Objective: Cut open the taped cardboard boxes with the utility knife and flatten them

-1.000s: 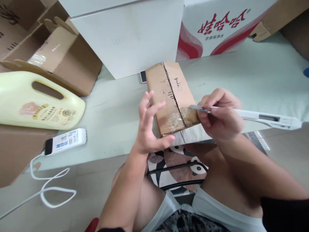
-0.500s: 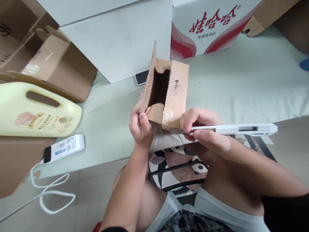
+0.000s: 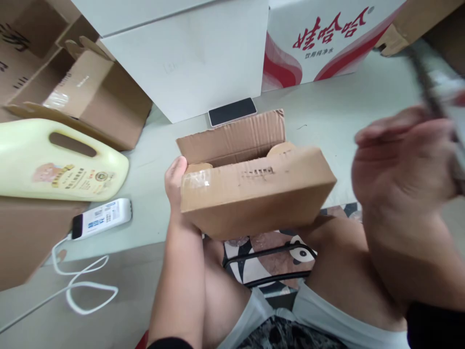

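An opened brown cardboard box (image 3: 257, 194) is tilted over my lap, its long flap raised on the far side and a strip of clear tape at its left end. My left hand (image 3: 176, 182) grips that left end, thumb on top near the flap. Off to the right, apart from the box, my right hand (image 3: 407, 155) is raised and smeared by motion. Its fingers are closed on a long, dark-looking utility knife (image 3: 426, 87), which is badly blurred. The inside of the box is mostly hidden by its near wall.
Behind the box, a phone (image 3: 232, 112) lies against a large white box (image 3: 192, 63). A red-and-white carton (image 3: 319, 48) stands farther right. On the left are a yellow jug (image 3: 72, 165), a white power strip (image 3: 103, 219) with a looping cord, and brown cartons (image 3: 109, 97).
The cardboard box has turned from end-on to lengthwise, uncovering the phone. My right hand has left the box's corner and swung up to the right with the utility knife. My left hand has moved left.
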Demonstrator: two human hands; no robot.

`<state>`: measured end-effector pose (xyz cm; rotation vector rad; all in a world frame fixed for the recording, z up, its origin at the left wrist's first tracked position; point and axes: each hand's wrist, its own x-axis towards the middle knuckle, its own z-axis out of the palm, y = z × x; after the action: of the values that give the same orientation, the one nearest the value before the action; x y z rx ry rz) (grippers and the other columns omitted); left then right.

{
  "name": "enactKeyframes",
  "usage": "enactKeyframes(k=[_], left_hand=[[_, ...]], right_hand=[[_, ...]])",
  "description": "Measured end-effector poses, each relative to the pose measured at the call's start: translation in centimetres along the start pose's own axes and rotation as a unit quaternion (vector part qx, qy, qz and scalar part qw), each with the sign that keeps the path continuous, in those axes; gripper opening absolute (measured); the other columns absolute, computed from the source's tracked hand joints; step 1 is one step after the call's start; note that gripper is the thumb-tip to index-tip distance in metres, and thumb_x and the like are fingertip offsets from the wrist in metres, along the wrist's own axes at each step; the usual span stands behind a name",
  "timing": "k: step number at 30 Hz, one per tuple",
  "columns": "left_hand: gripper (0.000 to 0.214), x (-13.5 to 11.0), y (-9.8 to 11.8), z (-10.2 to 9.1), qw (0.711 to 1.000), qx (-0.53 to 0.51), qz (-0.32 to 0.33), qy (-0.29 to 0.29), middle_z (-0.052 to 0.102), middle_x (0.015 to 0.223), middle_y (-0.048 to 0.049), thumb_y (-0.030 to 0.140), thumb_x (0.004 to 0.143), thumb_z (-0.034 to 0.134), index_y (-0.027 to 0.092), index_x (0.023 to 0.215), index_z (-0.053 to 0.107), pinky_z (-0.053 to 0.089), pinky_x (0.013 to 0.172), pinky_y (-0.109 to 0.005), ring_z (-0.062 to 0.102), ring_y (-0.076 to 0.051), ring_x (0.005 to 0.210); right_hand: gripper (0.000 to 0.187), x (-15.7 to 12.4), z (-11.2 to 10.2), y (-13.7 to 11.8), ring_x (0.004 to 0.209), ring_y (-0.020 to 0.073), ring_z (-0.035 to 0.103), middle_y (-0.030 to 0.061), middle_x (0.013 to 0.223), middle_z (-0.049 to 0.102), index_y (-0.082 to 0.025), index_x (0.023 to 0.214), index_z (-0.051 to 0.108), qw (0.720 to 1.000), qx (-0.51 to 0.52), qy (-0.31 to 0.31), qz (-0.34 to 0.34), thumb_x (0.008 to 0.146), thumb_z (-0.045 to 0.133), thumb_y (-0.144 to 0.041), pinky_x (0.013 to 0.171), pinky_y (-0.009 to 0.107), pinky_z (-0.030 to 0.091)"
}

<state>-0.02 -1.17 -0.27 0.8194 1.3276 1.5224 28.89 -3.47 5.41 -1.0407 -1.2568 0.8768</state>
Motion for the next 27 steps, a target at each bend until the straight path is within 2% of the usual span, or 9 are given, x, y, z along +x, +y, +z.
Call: enactKeyframes(k=[1,3,6,8,11,15,18,22,27], left_hand=[[0.052,0.0,0.0,-0.2,0.999,0.000,-0.021,-0.024,0.043,0.066,0.0008,0.053,0.084,0.073,0.021,0.068,0.036,0.039,0.053,-0.029,0.045,-0.010,0.057],[0.054,0.0,0.1,-0.2,0.998,0.018,-0.039,-0.048,0.041,0.064,0.0011,0.055,0.082,0.075,0.021,0.067,0.036,0.035,0.050,-0.030,0.043,-0.010,0.054],[0.058,-0.3,0.6,0.4,0.996,0.050,-0.048,-0.063,0.036,0.060,0.0021,0.054,0.080,0.078,0.022,0.065,0.032,0.027,0.046,-0.030,0.037,-0.010,0.049],[0.056,-0.4,1.0,0.8,0.994,0.050,-0.057,-0.073,0.036,0.060,0.0019,0.051,0.080,0.078,0.022,0.063,0.033,0.025,0.044,-0.030,0.035,-0.010,0.048],[0.054,-0.7,1.5,1.2,0.994,0.047,-0.067,-0.070,0.033,0.060,0.0024,0.047,0.081,0.077,0.022,0.062,0.032,0.025,0.043,-0.028,0.032,-0.010,0.047],[0.056,-0.9,1.7,1.4,0.994,0.045,-0.081,-0.060,0.027,0.059,0.0037,0.042,0.081,0.076,0.022,0.061,0.028,0.024,0.042,-0.026,0.028,-0.009,0.047],[0.053,-0.9,2.0,1.6,0.994,0.040,-0.085,-0.056,0.029,0.059,0.0036,0.038,0.082,0.075,0.021,0.060,0.030,0.025,0.042,-0.025,0.029,-0.008,0.047],[0.048,-1.0,2.5,2.0,0.994,0.041,-0.085,-0.048,0.033,0.057,0.0029,0.032,0.082,0.073,0.020,0.057,0.034,0.027,0.042,-0.023,0.030,-0.008,0.046],[0.040,-1.1,2.4,2.2,0.994,0.032,-0.099,-0.037,0.037,0.057,0.0018,0.033,0.085,0.068,0.019,0.058,0.042,0.028,0.043,-0.022,0.034,-0.009,0.047]], right_hand=[[0.043,0.1,0.1,0.6,0.069,0.0176,0.070,-0.0035,0.073,0.058,-0.031,0.091,0.047,0.998,0.029,0.034,-0.040,0.085,0.068,-0.068,0.060,0.031,0.052],[0.032,0.0,0.7,1.9,0.074,0.0201,0.075,-0.0028,0.074,0.068,-0.031,0.095,0.052,0.996,0.057,0.018,-0.070,0.089,0.072,-0.054,0.073,0.036,0.058],[0.021,-0.4,1.3,3.0,0.084,0.0243,0.078,0.0003,0.075,0.078,-0.030,0.094,0.053,0.984,0.086,-0.131,-0.082,0.095,0.066,-0.046,0.090,0.045,0.056],[0.021,-0.6,1.1,3.4,0.093,0.0253,0.077,0.0026,0.089,0.082,-0.030,0.098,0.053,0.969,0.108,-0.204,-0.085,0.093,0.066,-0.044,0.098,0.047,0.052],[0.028,-0.5,0.5,4.0,0.111,0.0272,0.073,0.0051,0.108,0.082,-0.030,0.105,0.050,0.956,0.130,-0.259,-0.043,0.091,0.068,-0.047,0.107,0.051,0.046],[0.037,0.2,0.3,4.7,0.131,0.0322,0.062,0.0076,0.099,0.082,-0.027,0.106,0.051,0.932,0.142,-0.333,-0.016,0.089,0.064,-0.058,0.114,0.058,0.041],[0.043,0.5,0.6,4.8,0.124,0.0331,0.064,0.0067,0.089,0.080,-0.028,0.102,0.050,0.926,0.147,-0.345,-0.029,0.086,0.065,-0.064,0.114,0.060,0.041],[0.040,0.4,1.2,4.6,0.100,0.0308,0.072,0.0041,0.081,0.078,-0.028,0.100,0.052,0.932,0.159,-0.323,-0.048,0.087,0.064,-0.064,0.108,0.061,0.048],[0.038,0.6,1.3,4.6,0.086,0.0275,0.074,-0.0012,0.074,0.075,-0.031,0.099,0.051,0.935,0.179,-0.299,-0.062,0.085,0.068,-0.062,0.106,0.060,0.051]])
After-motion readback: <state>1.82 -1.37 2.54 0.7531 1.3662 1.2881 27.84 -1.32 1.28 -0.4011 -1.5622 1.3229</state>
